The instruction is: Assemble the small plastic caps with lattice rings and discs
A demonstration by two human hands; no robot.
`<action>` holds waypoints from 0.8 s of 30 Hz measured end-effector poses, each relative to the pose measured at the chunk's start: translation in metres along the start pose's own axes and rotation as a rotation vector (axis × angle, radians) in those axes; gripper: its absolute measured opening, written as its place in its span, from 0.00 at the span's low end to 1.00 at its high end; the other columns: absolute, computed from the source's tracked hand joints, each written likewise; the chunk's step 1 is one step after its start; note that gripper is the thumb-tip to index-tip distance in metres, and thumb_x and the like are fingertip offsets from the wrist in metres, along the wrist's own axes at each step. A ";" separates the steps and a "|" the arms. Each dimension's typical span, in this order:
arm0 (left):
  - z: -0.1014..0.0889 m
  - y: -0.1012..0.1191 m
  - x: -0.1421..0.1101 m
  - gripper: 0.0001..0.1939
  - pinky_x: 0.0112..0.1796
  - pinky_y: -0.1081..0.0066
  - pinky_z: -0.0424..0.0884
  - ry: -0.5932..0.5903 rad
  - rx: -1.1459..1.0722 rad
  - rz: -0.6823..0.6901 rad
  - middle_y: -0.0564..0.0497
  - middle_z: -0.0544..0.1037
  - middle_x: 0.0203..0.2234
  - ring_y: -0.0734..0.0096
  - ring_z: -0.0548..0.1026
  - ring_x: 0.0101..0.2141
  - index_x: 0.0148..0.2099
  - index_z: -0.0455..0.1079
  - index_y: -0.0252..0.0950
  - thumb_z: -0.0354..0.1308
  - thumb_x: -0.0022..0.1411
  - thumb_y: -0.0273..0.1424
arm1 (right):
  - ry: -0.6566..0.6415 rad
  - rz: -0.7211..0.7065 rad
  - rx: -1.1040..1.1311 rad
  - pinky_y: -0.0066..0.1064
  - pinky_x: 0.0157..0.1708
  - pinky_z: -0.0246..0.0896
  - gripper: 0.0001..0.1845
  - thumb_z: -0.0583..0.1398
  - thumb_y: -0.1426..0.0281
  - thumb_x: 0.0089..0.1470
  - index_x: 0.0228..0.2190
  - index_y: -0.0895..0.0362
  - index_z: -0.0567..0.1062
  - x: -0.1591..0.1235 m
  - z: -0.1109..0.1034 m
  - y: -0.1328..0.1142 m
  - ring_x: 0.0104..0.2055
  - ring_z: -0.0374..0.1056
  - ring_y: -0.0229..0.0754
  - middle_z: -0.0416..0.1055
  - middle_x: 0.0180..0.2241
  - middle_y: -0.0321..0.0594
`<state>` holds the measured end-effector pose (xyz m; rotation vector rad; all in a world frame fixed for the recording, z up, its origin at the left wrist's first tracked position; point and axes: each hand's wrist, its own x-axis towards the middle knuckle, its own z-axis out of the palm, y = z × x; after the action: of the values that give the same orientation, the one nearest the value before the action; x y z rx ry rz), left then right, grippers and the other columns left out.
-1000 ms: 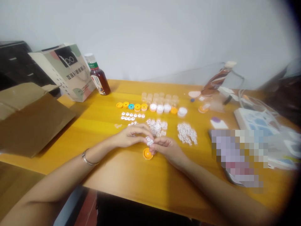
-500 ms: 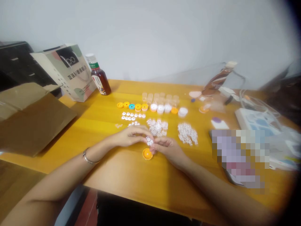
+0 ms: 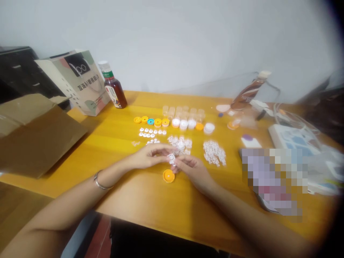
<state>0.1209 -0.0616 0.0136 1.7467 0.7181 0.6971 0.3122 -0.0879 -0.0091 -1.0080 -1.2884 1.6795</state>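
Between my two hands is a small white openwork plastic piece (image 3: 171, 159), held just above the table. My left hand (image 3: 152, 155) pinches its left side between thumb and fingers. From the right, the fingers of my right hand (image 3: 192, 169) are closed on its other edge. Right below stands a round orange cap (image 3: 168, 176) with its hollow side up and a pale spot in its middle. Behind the hands lies a pile of similar white openwork pieces (image 3: 180, 143), and a second pile (image 3: 214, 152) lies to the right.
A row of orange, blue and white caps (image 3: 158, 122) crosses the table, with clear cups (image 3: 185, 111) behind and small white discs (image 3: 152, 132) in front. At left stand a cardboard box (image 3: 40, 132), paper bag (image 3: 86, 86) and bottle (image 3: 115, 89). Another bottle (image 3: 248, 91) leans at right.
The white openwork piece has turned between my fingers, and more of its face shows. My right hand has shifted slightly. The orange cap and the piles stay where they were.
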 end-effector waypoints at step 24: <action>0.006 0.000 -0.008 0.09 0.33 0.74 0.67 0.213 0.049 -0.127 0.49 0.75 0.28 0.76 0.71 0.29 0.37 0.71 0.33 0.59 0.54 0.32 | -0.142 -0.430 -0.702 0.35 0.37 0.60 0.19 0.66 0.68 0.38 0.35 0.54 0.68 -0.009 -0.002 0.010 0.35 0.63 0.42 0.67 0.33 0.39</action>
<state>0.1207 -0.0711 0.0113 1.6701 0.9905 0.7913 0.3169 -0.0969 -0.0177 -0.9006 -2.0936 0.9901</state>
